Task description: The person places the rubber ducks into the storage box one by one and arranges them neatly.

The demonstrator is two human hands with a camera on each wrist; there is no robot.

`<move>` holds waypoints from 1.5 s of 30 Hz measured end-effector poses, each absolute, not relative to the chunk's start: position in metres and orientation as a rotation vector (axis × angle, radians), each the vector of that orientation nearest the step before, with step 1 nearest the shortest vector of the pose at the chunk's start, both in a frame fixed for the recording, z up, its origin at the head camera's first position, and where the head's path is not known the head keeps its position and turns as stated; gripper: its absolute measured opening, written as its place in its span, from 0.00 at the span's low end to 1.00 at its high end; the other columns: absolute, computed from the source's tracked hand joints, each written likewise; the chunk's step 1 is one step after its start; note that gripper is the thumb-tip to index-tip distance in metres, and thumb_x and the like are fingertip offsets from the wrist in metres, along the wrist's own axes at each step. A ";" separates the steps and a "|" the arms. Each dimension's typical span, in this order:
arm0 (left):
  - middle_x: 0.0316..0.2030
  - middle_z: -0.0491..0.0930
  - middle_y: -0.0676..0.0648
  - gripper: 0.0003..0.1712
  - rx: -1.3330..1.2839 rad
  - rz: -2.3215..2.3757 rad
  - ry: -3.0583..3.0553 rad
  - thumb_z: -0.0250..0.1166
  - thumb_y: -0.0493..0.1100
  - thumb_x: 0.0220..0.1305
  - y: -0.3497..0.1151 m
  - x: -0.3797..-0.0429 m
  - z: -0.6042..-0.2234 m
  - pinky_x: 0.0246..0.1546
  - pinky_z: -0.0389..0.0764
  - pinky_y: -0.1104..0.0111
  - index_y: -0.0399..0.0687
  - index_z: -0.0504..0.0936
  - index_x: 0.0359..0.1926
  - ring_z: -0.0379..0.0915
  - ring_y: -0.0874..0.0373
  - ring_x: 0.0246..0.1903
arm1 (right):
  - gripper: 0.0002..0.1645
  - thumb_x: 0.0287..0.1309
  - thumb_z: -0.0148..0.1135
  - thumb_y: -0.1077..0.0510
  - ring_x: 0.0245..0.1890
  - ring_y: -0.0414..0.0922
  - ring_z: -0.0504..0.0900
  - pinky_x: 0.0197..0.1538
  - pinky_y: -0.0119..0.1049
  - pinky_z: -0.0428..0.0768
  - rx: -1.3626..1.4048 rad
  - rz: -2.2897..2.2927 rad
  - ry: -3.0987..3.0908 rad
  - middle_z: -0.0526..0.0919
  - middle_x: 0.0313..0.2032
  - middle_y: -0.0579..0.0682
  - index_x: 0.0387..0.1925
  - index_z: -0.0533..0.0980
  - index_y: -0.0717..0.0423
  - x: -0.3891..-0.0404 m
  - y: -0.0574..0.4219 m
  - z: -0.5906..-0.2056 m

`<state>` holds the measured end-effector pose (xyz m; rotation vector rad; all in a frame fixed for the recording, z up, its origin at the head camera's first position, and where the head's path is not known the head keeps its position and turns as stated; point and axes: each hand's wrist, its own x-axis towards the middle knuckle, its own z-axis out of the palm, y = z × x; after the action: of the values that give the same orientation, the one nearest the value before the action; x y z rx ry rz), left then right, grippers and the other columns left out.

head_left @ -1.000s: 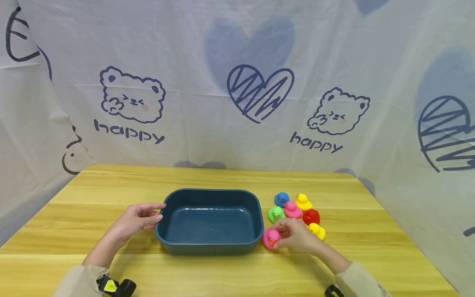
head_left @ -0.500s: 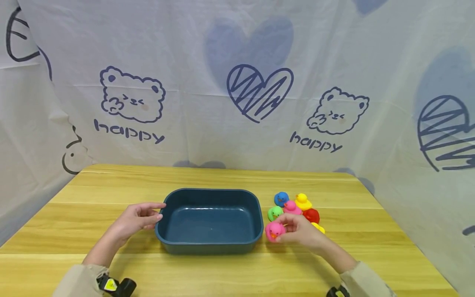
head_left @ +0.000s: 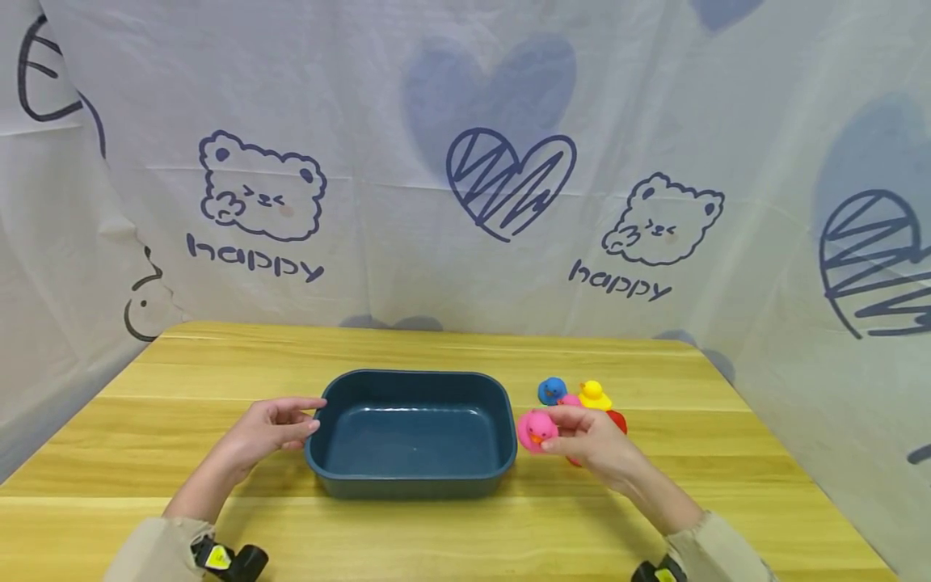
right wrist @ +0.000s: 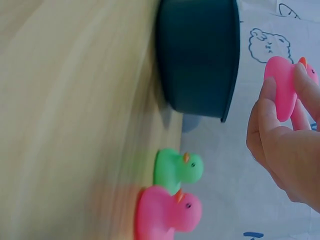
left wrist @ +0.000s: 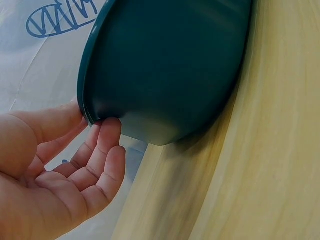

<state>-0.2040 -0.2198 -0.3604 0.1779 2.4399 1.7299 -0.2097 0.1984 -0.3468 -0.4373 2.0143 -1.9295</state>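
A pink rubber duck [head_left: 537, 430] is pinched between the thumb and fingers of my right hand [head_left: 596, 449]. In the right wrist view this pink duck [right wrist: 282, 87] is held up off the table, to the right of the basin. My left hand [head_left: 265, 428] grips the left rim of a dark teal basin [head_left: 410, 487]. The left wrist view has the thumb and fingertips of the left hand [left wrist: 65, 175] at the basin rim [left wrist: 85, 85]. Nothing lies inside the basin.
Right of the basin stand a blue duck [head_left: 552, 391], a yellow duck [head_left: 596, 396] and a red duck [head_left: 619, 420], partly covered by my hand. Low in the right wrist view are a green duck [right wrist: 172, 170] and another pink duck [right wrist: 162, 215]. A printed cloth [head_left: 393, 267] hangs behind the table.
My right hand has lifted the pink duck from the table beside the basin, moving it upward in the head view. The left hand and the basin have stayed in place.
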 end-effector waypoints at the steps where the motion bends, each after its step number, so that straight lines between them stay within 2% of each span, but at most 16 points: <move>1: 0.33 0.74 0.46 0.27 0.178 1.730 2.441 0.60 0.41 0.59 -0.220 -0.204 -0.361 0.37 0.77 0.62 0.29 0.67 0.56 0.71 0.58 0.34 | 0.27 0.49 0.63 0.67 0.37 0.44 0.78 0.43 0.33 0.77 -0.443 -1.930 2.019 0.79 0.39 0.53 0.51 0.68 0.74 -0.210 0.196 -0.345; 6: 0.33 0.74 0.45 0.27 0.182 1.737 2.441 0.60 0.40 0.59 -0.221 -0.204 -0.361 0.37 0.77 0.62 0.29 0.67 0.56 0.71 0.58 0.33 | 0.28 0.49 0.63 0.68 0.40 0.46 0.78 0.46 0.36 0.76 -0.414 -1.959 1.997 0.78 0.42 0.57 0.52 0.66 0.74 -0.210 0.186 -0.338; 16: 0.32 0.74 0.45 0.28 0.179 1.740 2.438 0.61 0.41 0.58 -0.221 -0.204 -0.361 0.37 0.77 0.62 0.28 0.67 0.56 0.72 0.57 0.33 | 0.35 0.50 0.61 0.70 0.40 0.46 0.78 0.47 0.36 0.75 -0.367 -2.028 1.897 0.78 0.41 0.58 0.57 0.55 0.75 -0.212 0.166 -0.329; 33: 0.33 0.74 0.44 0.27 0.164 1.735 2.439 0.60 0.39 0.59 -0.219 -0.205 -0.361 0.37 0.77 0.62 0.29 0.67 0.57 0.72 0.56 0.33 | 0.31 0.48 0.62 0.70 0.38 0.48 0.78 0.47 0.37 0.75 -0.310 -1.955 1.968 0.78 0.40 0.58 0.56 0.65 0.66 -0.215 0.130 -0.302; 45: 0.32 0.74 0.45 0.27 0.156 1.716 2.456 0.60 0.38 0.59 -0.220 -0.206 -0.361 0.36 0.78 0.62 0.29 0.67 0.56 0.72 0.56 0.31 | 0.29 0.50 0.58 0.72 0.37 0.47 0.78 0.47 0.37 0.75 -0.344 -1.987 1.928 0.77 0.39 0.58 0.56 0.65 0.65 -0.231 0.108 -0.288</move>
<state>-0.2058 -0.2201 -0.3607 0.1555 2.4561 1.7162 -0.2309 0.1076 -0.2877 -0.3444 1.9275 -1.9872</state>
